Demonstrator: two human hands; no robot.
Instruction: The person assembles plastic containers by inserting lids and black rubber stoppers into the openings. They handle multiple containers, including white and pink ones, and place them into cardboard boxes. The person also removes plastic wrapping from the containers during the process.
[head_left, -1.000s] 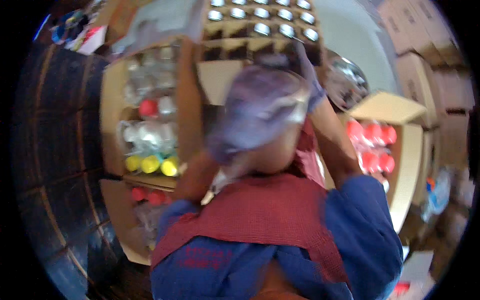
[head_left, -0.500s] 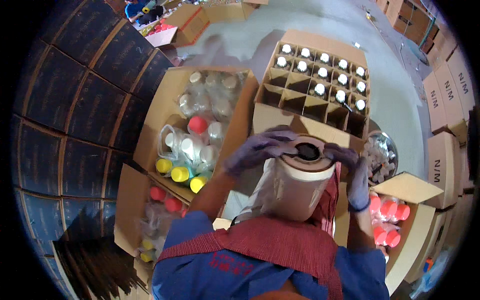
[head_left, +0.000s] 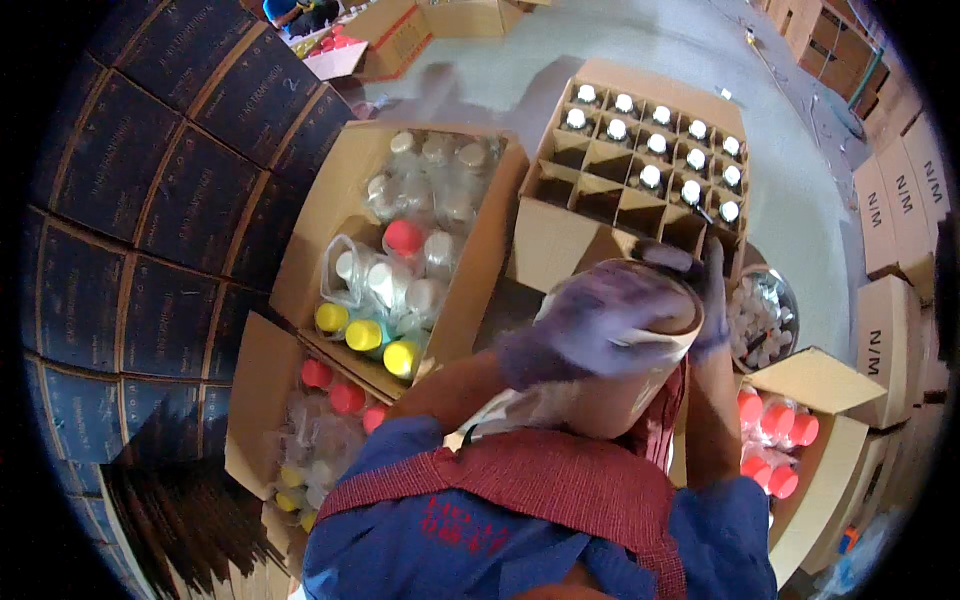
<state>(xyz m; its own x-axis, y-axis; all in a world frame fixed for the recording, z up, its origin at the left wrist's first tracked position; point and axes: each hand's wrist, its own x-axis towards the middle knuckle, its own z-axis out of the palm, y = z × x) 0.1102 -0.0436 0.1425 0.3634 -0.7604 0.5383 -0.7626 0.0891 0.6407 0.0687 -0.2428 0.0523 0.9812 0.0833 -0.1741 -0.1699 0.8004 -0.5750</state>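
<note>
A thick pale roll [head_left: 590, 408] with a hollow core stands against my body, below my red apron strap; it looks like wrapping film. My left hand [head_left: 618, 318], in a purple glove, lies across the roll's top, smeared by motion, so its fingers are unclear. On the far right rim is my gloved right hand [head_left: 708, 290], its fingers curled around the edge. Just beyond the roll, a divided carton [head_left: 565, 235] holds several white-capped bottles [head_left: 656, 144] in its cells. Some nearer cells hold no bottle. The roll's core opening is mostly hidden under my left hand.
To the left, an open carton [head_left: 478, 235] holds bottles with white, yellow and red caps. Red-capped bottles [head_left: 778, 420] fill a box at right, by a metal bowl [head_left: 792, 300] of whitish pieces. Dark stacked cartons [head_left: 165, 200] line the left side.
My left hand has swept from the roll's left rim to the right, across its top. The roll now tilts a little, and my right hand stays at its right side.
</note>
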